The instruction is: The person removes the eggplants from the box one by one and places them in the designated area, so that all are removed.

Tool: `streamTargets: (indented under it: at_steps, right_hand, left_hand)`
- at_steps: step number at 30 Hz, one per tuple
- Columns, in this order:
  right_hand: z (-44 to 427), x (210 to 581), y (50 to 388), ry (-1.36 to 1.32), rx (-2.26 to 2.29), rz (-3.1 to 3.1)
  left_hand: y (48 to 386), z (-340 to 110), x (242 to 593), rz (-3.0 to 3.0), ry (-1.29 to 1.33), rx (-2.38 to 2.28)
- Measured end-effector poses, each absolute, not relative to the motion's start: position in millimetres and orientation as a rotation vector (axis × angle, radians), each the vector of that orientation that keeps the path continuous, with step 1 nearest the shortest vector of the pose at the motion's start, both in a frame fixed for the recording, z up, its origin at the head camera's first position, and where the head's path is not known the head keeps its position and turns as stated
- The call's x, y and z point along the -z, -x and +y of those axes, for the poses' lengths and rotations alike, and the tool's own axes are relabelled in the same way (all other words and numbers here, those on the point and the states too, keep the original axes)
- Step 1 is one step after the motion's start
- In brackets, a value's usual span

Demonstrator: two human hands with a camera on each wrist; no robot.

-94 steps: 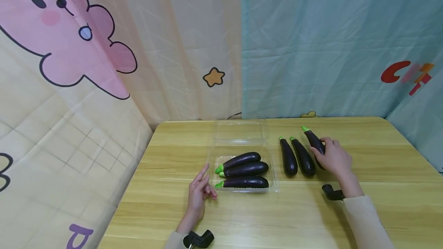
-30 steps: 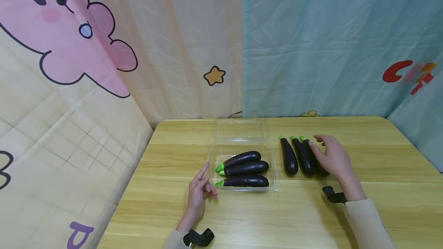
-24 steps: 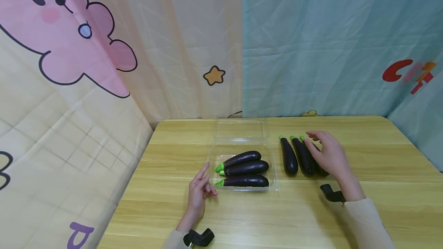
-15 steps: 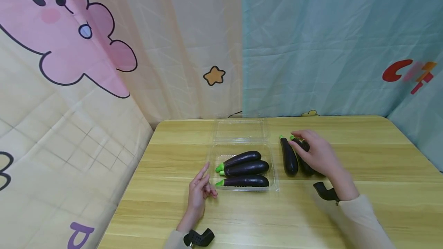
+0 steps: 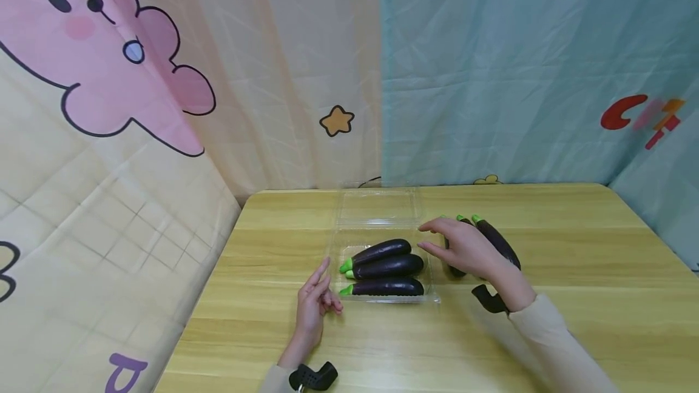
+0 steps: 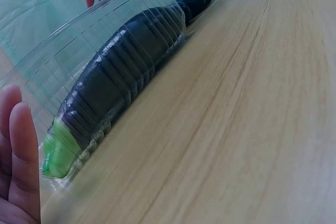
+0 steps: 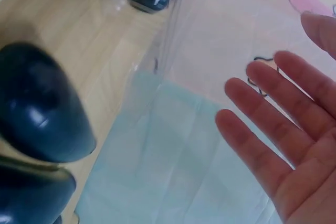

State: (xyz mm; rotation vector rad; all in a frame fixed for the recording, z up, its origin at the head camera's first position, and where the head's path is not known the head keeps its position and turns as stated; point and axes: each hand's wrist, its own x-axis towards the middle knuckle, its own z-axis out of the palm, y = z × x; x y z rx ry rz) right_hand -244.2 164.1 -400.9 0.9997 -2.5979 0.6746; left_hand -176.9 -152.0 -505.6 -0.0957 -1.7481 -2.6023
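Three dark purple eggplants (image 5: 389, 265) with green stems lie side by side in a clear plastic clamshell box (image 5: 434, 284), its lid (image 5: 378, 206) laid back. Beside the box's left edge is my left hand (image 5: 311, 311), fingers loosely extended; whether a fingertip touches the plastic I cannot tell. My right hand (image 5: 464, 247) hovers near the box's right rim, thumb and fingers apart and holding nothing. Behind it, three more eggplants (image 5: 497, 240) lie on the table, two mostly hidden by that hand. The right wrist view shows spread fingers (image 7: 262, 145) with rounded eggplant ends (image 7: 42, 103) to the left.
All this stands on a light wooden table (image 5: 262, 229). Printed curtains (image 5: 491, 77) hang behind and at the left. A black camera mount sits on each wrist, the left mount (image 5: 314, 376) low in view.
About three seconds ago my right hand gripped the rightmost eggplant; it has since let go, leaving it beside the others, and moved left to the box. My left hand stays put.
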Motion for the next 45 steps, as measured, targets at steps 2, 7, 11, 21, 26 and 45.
streamTargets:
  at_steps: [2, 7, 11, 21, 26, 45]
  right_hand:
    - [158.5, 399.5, 246.1, -1.034, -0.667, -2.626]
    - [143.9, 398.0, 250.7, -1.106, -0.642, -2.731]
    - [134.9, 399.3, 253.9, -1.163, -0.616, -2.803]
    - [119.3, 398.4, 259.1, -1.266, -0.496, -2.857]
    - [111.5, 399.1, 263.1, -1.304, -0.443, -2.892]
    - [93.1, 404.5, 271.0, -1.261, -0.306, -3.065]
  left_hand:
    - [177.2, -152.2, 505.6, -1.746, 0.106, 2.601]
    - [177.4, -152.4, 506.1, -1.744, 0.1, 2.6]
    - [177.5, -151.7, 505.8, -1.747, 0.089, 2.608]
    - [176.1, -151.9, 505.8, -1.741, 0.091, 2.604]
    - [175.6, -153.0, 507.1, -1.739, 0.08, 2.597]
    - [176.6, -152.3, 504.8, -1.754, 0.108, 2.592]
